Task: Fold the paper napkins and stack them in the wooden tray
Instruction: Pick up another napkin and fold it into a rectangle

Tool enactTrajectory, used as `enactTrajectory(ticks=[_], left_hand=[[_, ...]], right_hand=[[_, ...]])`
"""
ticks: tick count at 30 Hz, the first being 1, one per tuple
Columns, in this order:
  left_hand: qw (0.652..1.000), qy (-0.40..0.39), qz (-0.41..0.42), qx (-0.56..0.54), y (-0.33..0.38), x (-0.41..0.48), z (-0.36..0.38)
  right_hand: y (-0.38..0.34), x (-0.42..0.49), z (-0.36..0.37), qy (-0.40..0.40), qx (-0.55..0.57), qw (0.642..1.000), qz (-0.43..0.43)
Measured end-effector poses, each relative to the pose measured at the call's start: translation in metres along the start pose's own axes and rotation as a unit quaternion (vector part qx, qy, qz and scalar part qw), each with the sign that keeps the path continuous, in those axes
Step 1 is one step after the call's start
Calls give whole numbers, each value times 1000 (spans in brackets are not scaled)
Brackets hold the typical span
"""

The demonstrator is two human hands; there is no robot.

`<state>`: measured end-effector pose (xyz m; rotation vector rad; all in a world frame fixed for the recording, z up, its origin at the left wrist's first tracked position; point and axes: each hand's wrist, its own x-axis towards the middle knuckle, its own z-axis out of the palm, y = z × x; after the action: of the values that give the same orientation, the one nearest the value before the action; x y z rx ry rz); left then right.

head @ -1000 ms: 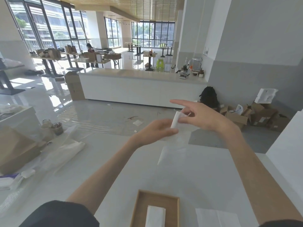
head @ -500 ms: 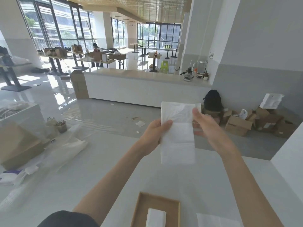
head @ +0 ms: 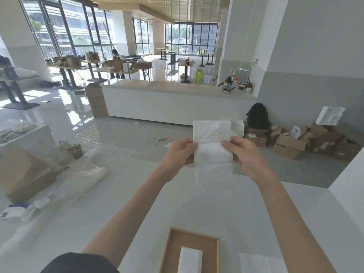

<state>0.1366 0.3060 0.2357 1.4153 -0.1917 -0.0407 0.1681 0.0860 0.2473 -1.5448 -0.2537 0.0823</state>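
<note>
I hold a white paper napkin up in the air in front of me, hanging as a tall strip with a crease across its middle. My left hand pinches its left edge and my right hand pinches its right edge at the same height. Below, at the near edge of the white table, lies the wooden tray with a folded napkin inside it. Another flat napkin lies on the table right of the tray.
On the left of the table sit a brown cardboard box, clear plastic wrapping, a tissue pack and two small cups. A white block rises at the table's right edge.
The napkin went from a narrow pinched bundle to an opened strip held up flat. Both hands slid to its side edges at mid height and dropped slightly.
</note>
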Motion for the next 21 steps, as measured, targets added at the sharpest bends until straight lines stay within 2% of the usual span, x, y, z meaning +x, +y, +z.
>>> enactTrajectory(ticks=[6, 13, 18, 21], left_hand=[[999, -26, 29, -10, 3, 0, -5], [998, -15, 52, -38, 10, -2, -6], [996, 23, 14, -79, 9, 0, 3], [995, 14, -31, -98, 9, -2, 10]], right_hand=[[1, -2, -3, -21, 58, 998, -16], [-9, -13, -6, 9, 22, 998, -63], [-11, -15, -3, 28, 0, 996, -90], [-9, -14, -2, 58, -9, 992, -113]])
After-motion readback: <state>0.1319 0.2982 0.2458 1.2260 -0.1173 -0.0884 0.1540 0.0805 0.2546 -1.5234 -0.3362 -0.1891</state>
